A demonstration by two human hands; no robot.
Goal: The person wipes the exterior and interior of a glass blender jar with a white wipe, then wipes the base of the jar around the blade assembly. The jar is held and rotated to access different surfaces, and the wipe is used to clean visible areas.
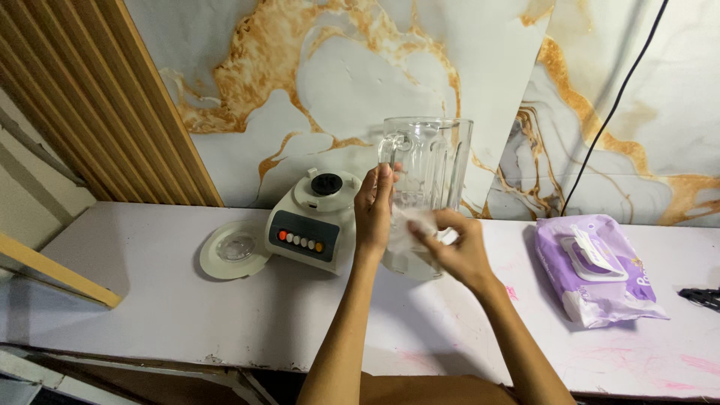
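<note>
While the left hand (373,214) clasps the glass jug's (427,187) handle, the right hand (454,251) pinches a wipe (411,225) — open counter (150,300) leftward.

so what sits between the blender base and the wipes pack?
The clear glass blender jar, held by the left hand while the right hand presses a white wipe on it; head view.
</note>
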